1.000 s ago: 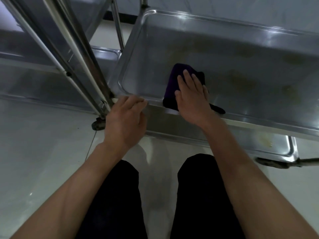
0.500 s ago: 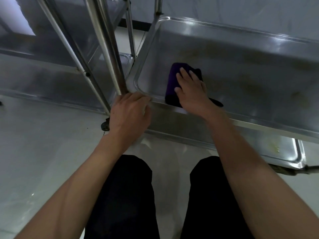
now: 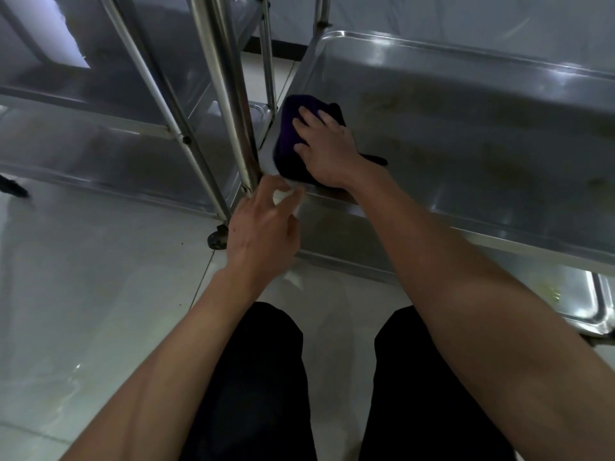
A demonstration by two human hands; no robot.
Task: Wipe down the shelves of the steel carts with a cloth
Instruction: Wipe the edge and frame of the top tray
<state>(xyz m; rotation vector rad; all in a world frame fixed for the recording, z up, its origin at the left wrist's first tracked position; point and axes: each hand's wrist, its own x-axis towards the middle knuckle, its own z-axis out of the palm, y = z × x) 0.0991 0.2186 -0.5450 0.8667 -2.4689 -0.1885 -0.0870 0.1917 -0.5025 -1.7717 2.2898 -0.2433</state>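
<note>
Steel shelf (image 3: 482, 134), rimmed like a tray, smudged with yellowish stains across the middle and right. Dark purple cloth (image 3: 289, 141) bunched in the near-left corner, right up against the rim and beside the cart's corner post (image 3: 229, 94). Right hand (image 3: 324, 149) flat on top of it, fingers spread and straight, palm bearing down: pressure for wiping, not a grip for carrying. Cloth tail (image 3: 376, 158) poking out past the wrist on the right.

Left hand (image 3: 263, 224) at the shelf's near edge by the foot of the post, fingers loosely bent and parted, holding nothing; fingertips close to the rim, contact hard to confirm through the blur. Likely there to steady the cart on its caster (image 3: 216, 241) against the push of the wipe, since a wheeled frame would roll away under a sideways stroke.

Lower shelf (image 3: 565, 294) showing below at the right, with its own yellowish residue. Second cart (image 3: 100, 128) just to the left, shelves close beside the first.

By the look of it, early work on this shelf: corner under the cloth, wide stained stretch to the right not yet covered. Next stroke probably a sweep rightward along the rim, with firm pressure for the dried marks.
</note>
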